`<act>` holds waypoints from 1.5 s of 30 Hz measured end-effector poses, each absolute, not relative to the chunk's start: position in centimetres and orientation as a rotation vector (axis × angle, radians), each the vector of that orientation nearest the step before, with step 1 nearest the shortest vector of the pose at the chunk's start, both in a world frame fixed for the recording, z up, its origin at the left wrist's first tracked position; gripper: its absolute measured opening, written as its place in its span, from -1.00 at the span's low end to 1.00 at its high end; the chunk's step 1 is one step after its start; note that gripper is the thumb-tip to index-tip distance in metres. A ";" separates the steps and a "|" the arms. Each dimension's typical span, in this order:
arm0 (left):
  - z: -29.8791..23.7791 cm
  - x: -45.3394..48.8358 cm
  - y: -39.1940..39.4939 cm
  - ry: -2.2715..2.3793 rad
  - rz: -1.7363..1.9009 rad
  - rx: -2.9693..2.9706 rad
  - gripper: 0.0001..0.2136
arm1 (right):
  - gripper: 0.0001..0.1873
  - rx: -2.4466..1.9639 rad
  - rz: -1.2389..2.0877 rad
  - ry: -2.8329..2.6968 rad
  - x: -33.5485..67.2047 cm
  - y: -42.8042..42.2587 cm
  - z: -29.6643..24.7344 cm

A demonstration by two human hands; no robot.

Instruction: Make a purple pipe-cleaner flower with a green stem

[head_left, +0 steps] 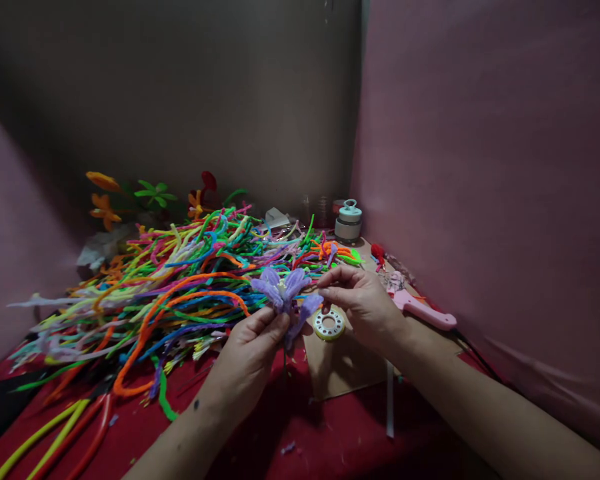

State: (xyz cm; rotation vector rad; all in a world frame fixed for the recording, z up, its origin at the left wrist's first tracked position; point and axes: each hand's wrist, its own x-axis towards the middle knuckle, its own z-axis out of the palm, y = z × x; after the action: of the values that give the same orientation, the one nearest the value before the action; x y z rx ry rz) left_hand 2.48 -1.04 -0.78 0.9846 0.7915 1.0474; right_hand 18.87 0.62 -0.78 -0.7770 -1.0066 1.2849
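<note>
The purple flower [281, 288] is located at the center of the work area, raised in front of the body, between the pile of fuzzy stems [195, 287] and the tape roll [339, 333]. The left hand [253, 353] clamps the flower at its base between thumb and fingers, petals upward. The right hand [367, 303] is positioned at the flower's right side, thumb and forefinger close together at the tip of the lower purple petal [310, 307]; whether they pinch it cannot be determined. The tape roll lies flat on the cardboard sheet [353, 373], below the right fingertips and inside the sheet's left edge. The sheet's front edge ends on the red cloth [275, 433], which extends toward the body between the two forearms and carries small scraps. A white strip [390, 403] projects forward past the sheet's front edge. On the right, the pink-handled tool [425, 309] lies near the right forearm, limiting lateral room before the pink wall [495, 167]. On the left, the pile closely borders the left hand; the red handles [103, 427] and yellow handles [55, 430] lie apart from the left forearm. The lidded jar [349, 227] stands behind the right hand, near the rear corner.
</note>
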 end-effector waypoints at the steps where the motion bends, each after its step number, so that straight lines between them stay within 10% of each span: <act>1: -0.8 2.4 -1.1 0.787 1.015 1.027 -0.89 | -0.88 -0.774 1.285 -0.992 18.9 0.7 -0.8; 32: -0.4 1.8 -0.6 0.773 1.252 1.050 -0.85 | -0.91 -0.947 1.158 -1.847 19.9 -3.1 -0.2; 45: -0.7 1.7 -0.7 0.707 1.221 0.986 -0.87 | -0.73 -1.757 -0.290 -1.780 30.4 -4.5 -5.2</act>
State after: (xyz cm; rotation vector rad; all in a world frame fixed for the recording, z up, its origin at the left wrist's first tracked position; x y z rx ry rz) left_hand 1.71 -0.74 -0.69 0.9861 0.7072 1.2214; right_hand 30.37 -4.53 -5.17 -1.7569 -1.7796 -0.2901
